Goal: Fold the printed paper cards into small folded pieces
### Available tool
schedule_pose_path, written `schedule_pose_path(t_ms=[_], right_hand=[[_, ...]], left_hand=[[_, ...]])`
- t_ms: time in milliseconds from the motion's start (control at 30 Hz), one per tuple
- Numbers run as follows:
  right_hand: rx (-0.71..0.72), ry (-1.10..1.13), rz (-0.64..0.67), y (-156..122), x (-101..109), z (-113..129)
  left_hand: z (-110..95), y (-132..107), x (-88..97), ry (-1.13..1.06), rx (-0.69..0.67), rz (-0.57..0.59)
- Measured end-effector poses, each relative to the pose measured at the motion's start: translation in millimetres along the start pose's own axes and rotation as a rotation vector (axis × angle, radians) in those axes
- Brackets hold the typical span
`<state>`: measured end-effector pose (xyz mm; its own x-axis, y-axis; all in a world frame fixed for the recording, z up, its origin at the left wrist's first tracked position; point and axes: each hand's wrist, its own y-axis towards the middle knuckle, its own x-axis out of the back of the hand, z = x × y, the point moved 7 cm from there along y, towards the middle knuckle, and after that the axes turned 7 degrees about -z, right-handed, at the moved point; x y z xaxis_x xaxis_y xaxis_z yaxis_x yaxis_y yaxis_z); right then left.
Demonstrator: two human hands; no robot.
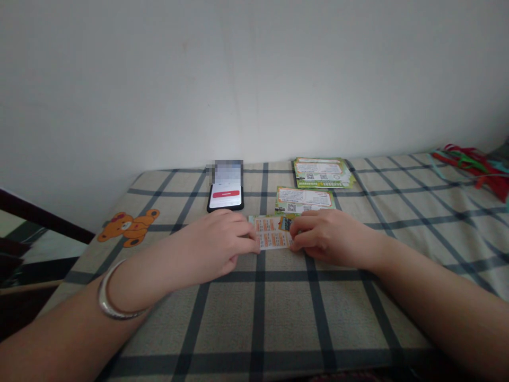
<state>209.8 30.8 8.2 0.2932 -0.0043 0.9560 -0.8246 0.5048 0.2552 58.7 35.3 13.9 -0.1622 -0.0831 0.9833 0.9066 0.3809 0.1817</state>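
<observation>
A small printed card (272,236), with rows of orange and dark print like a scratch card, lies flat or nearly flat on the cloth between my hands. My left hand (226,239) pinches its left edge, and a silver bangle (106,297) circles that wrist. At the card's right end, the curled fingers of my right hand (330,236) grip the edge and hide part of the print. Just behind the right fingers lies a green-edged card (306,197) with square codes, its lower side partly covered.
A stack of similar cards (320,172) sits near the wall. Left of it rests a phone (225,193) with a lit screen. Checked cloth (286,307) covers the table, with an orange bear picture (129,228) at left. Red and green strips (477,167) lie far right.
</observation>
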Motion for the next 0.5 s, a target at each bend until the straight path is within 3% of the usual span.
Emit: schedule_pose_path(t_ms=[500], right_hand=[[-0.017, 0.0, 0.023, -3.5, 5.3, -0.1]], left_hand=[[5.5, -6.5, 0.5, -0.028, 0.069, -0.006]])
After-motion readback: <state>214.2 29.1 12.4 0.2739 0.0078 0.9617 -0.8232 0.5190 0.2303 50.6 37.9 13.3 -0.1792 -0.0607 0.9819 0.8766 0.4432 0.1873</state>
